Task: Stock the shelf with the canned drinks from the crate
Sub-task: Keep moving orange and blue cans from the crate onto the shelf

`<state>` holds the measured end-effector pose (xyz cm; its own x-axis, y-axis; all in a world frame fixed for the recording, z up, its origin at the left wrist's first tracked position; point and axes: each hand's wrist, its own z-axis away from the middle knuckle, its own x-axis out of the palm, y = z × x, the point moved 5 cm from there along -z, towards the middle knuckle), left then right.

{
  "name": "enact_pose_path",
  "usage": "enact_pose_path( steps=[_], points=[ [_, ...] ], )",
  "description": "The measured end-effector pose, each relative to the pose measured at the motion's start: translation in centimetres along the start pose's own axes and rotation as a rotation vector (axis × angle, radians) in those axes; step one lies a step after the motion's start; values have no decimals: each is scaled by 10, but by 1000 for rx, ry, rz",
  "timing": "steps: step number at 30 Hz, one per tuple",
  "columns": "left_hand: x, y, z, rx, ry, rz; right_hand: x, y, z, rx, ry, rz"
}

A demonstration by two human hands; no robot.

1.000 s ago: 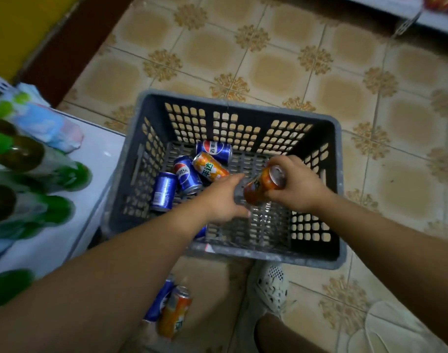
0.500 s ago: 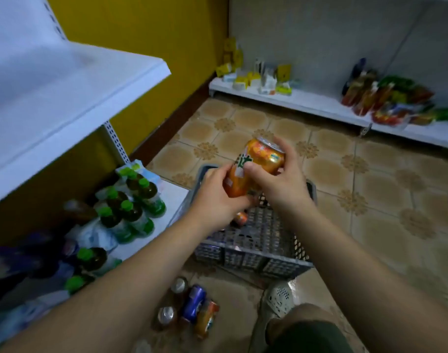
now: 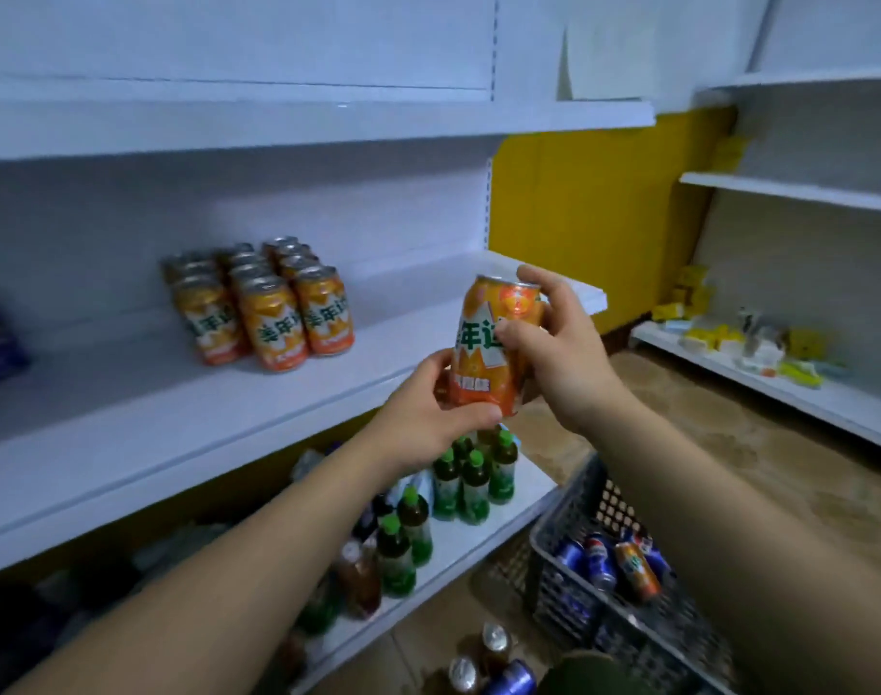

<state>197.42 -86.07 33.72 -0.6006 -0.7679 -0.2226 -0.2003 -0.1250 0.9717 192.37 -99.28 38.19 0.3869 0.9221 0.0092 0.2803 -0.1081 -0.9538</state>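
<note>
White metal shelving fills the left half of the view, and its middle shelf (image 3: 127,403) runs from eight o'clock toward three o'clock across the frame. Tan patterned floor (image 3: 729,443) spreads at four o'clock, with a second shelf unit (image 3: 849,408) at three o'clock carrying small yellow packets. A grey slotted crate (image 3: 544,564) sits on the floor at five o'clock, partly hidden by the right forearm; inside it lie several blue cans (image 3: 599,564) and a spare orange can (image 3: 639,576), on their sides. Green-capped bottles (image 3: 471,486) stand upright on the bottom shelf (image 3: 458,549) at six o'clock, just beside the crate. On the middle shelf at ten o'clock a block of orange cans (image 3: 273,313) stands upright in three rows. The left hand (image 3: 428,418) grips the base of the held orange can (image 3: 483,353), fingers curled under its bottom edge, while the right hand (image 3: 569,353) wraps the upper part from the right, index finger over the rim. That can is upright near centre frame, in the air before the middle shelf's front edge, at three o'clock from the block and well apart from it. Loose cans (image 3: 493,644) are on the floor at six o'clock.
</note>
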Motion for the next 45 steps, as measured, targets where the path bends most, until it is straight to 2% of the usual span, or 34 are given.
enact_pose_path(
  steps=[4, 7, 12, 15, 19, 24, 26, 28, 30, 35, 45],
  points=[
    [-63, -1, 37, -10, 135, -76, 69, -7, -5, -30, -157, 1],
    [-112, -14, 66, -84, 245, -185, 119, -5, -6, -58, -276, 44],
    [-190, -42, 112, -322, 378, -601, 197, 10, -16, -76, -473, 139],
    [-235, -60, 131, -443, 404, -873, 233, 23, -21, -83, -564, 193],
    [-275, -80, 138, -557, 412, -1066, 262, 39, -35, -114, -560, 265],
    [-293, -96, 125, -676, 389, -1124, 280, 43, -53, -171, -608, 356],
    [-293, -100, 121, -685, 397, -1166, 283, 38, -62, -356, -589, 580],
    [-292, -101, 120, -666, 433, -1204, 285, 30, -70, -635, -522, 873],
    [-293, -102, 119, -650, 454, -1213, 288, 26, -78, -780, -472, 1083],
    [-292, -104, 121, -639, 471, -1210, 294, 31, -86, -771, -453, 1280],
    [-291, -102, 121, -629, 481, -1211, 304, 34, -94, -667, -425, 1302]
  ],
)
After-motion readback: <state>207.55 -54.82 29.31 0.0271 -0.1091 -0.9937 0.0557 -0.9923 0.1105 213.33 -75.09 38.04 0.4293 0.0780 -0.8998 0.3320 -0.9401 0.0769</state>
